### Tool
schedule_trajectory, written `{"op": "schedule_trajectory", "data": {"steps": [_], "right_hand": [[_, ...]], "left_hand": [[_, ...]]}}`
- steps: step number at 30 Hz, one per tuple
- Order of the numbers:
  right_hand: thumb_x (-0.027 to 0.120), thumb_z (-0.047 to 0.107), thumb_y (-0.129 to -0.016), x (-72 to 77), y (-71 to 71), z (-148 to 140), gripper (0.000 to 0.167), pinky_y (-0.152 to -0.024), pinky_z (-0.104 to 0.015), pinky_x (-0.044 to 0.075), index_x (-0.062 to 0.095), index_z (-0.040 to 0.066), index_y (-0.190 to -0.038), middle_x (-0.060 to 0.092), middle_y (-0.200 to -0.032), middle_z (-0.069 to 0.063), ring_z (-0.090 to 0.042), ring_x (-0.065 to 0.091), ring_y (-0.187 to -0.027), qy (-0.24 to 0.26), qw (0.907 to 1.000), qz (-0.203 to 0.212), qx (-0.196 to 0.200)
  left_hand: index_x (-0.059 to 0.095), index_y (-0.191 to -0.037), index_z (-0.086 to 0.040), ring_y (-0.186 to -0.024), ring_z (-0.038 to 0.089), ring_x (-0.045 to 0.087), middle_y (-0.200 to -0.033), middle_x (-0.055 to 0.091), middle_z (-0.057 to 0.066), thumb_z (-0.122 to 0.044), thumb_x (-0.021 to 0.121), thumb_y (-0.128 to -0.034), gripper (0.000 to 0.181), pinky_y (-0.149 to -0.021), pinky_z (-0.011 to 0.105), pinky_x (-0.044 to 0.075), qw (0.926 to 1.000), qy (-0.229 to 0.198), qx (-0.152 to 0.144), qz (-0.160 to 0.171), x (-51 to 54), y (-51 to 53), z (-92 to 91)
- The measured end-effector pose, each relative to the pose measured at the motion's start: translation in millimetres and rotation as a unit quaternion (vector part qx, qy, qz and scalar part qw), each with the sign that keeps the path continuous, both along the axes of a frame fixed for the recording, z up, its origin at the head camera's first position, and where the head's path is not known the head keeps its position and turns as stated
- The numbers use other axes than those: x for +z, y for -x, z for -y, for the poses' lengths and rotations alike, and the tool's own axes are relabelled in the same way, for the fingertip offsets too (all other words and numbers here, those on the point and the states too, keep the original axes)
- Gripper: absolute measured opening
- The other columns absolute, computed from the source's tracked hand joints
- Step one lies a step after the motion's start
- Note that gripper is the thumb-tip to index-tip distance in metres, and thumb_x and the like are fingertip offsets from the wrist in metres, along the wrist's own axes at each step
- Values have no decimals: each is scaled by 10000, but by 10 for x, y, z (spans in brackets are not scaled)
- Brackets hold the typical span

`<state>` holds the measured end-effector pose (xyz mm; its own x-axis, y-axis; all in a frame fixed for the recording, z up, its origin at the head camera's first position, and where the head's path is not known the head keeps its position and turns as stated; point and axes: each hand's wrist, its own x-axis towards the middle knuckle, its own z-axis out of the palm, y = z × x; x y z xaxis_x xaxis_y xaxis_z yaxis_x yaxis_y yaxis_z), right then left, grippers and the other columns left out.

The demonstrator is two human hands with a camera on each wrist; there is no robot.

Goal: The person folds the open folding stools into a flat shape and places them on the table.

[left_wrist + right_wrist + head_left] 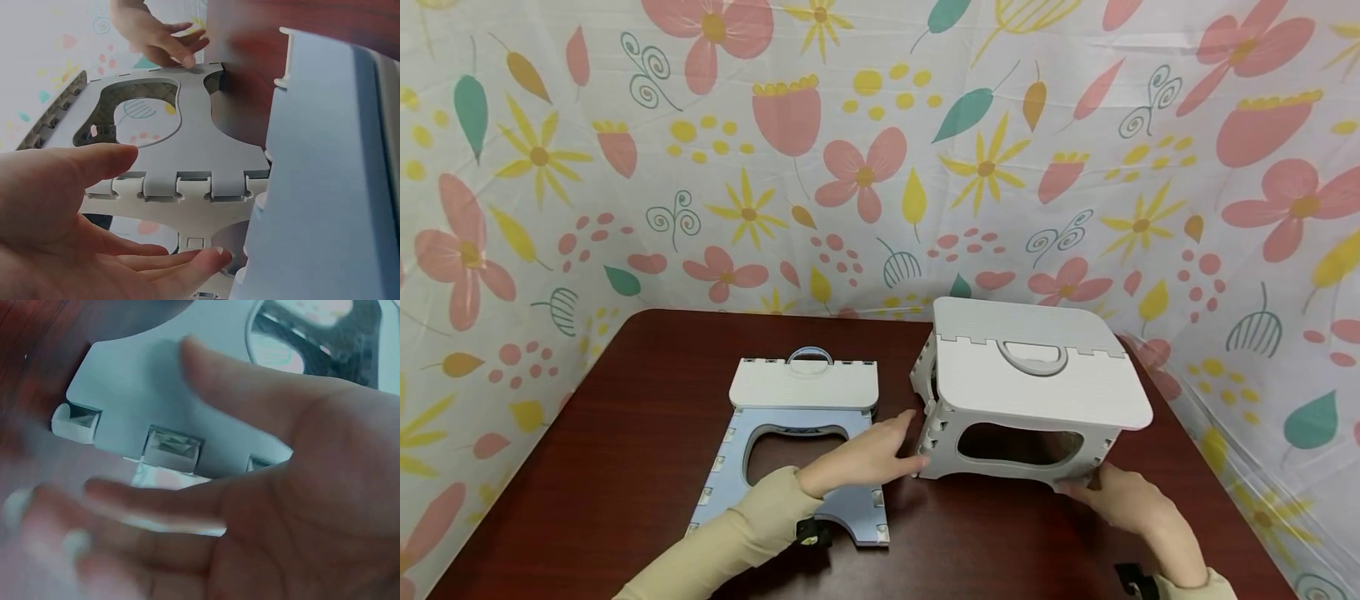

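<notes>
A white and grey folding stool [1037, 375] stands unfolded at the right of the table, its top panel level. My left hand [868, 454] is beside its left front corner, fingers extended; in the left wrist view the hand [81, 219] lies along the hinged side panel [194, 147], and contact is unclear. My right hand [1123, 500] is at the right front leg; in the right wrist view the hand [269, 475] has its thumb over the grey panel [144, 381] and its fingers spread, holding nothing.
A blue and white folding stool [805, 383] lies folded flat on the table's left half, partly under my left forearm. The dark red table [647, 400] meets a floral curtain [850, 167] behind and at both sides.
</notes>
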<state>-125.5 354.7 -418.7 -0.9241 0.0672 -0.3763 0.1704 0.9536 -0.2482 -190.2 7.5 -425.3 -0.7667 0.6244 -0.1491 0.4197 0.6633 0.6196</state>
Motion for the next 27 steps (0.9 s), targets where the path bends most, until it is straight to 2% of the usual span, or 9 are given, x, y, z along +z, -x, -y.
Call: {"op": "schedule_trajectory", "data": {"steps": [4, 6, 12, 16, 20, 24, 27], "right_hand": [[613, 584, -869, -13, 47, -99, 760, -726, -485, 497, 507, -65, -1249, 679, -1013, -167, -345, 643, -937, 504, 9979, -409, 76], [641, 569, -857, -13, 68, -141, 777, -743, -496, 503, 500, -77, -1263, 674, -1078, -184, -372, 637, -994, 630, 9962, -599, 92], [741, 456, -819, -79, 106, -212, 676, -696, -349, 485, 526, -51, -1211, 672, -1018, -91, -186, 616, -884, 1180, 9884, -939, 181], [772, 338, -819, -165, 131, -232, 634, -672, -271, 472, 505, -56, -1237, 668, -1041, -114, -56, 583, -845, 1764, 9750, -1287, 407], [779, 238, -820, -246, 159, -250, 661, -686, -228, 470, 442, -56, -1307, 642, -1123, -190, 62, 545, -873, 2302, 9588, -1540, 639], [789, 202, -809, -298, 180, -259, 757, -732, -215, 475, 359, -16, -1393, 563, -1255, -247, 62, 543, -979, 2573, 9484, -1673, 797], [803, 190, -793, -323, 190, -257, 799, -749, -201, 471, 334, 14, -1415, 533, -1293, -245, 44, 542, -1019, 2612, 9449, -1788, 830]], "left_hand": [[243, -1507, 15, -1401, 270, 384, -1516, 382, 179, -439, 563, -958, 780, -1106, 421, 371, 10000, -28, 25, 12, -20, 16, -28], [245, -1504, 24, -1394, 272, 395, -1512, 386, 183, -432, 573, -954, 786, -1100, 418, 378, 10000, -41, 32, 4, -30, 26, -48], [236, -1503, 36, -1378, 262, 416, -1514, 383, 180, -412, 607, -938, 811, -1077, 399, 408, 9999, -112, 34, 18, -75, 64, -124], [242, -1498, 38, -1327, 240, 483, -1480, 438, 172, -388, 640, -922, 819, -1024, 356, 454, 9994, -347, 26, 49, -106, 82, -178], [286, -1463, 58, -1216, 211, 580, -1371, 552, 168, -367, 682, -896, 812, -935, 297, 495, 9974, -711, 16, 119, -136, 92, -226], [307, -1451, 54, -1195, 199, 594, -1344, 573, 157, -366, 704, -879, 813, -929, 280, 495, 9967, -805, -2, 119, -158, 97, -263], [332, -1443, 34, -1191, 189, 592, -1341, 574, 137, -351, 722, -868, 794, -938, 279, 489, 9964, -846, -15, 85, -174, 108, -296]]}}
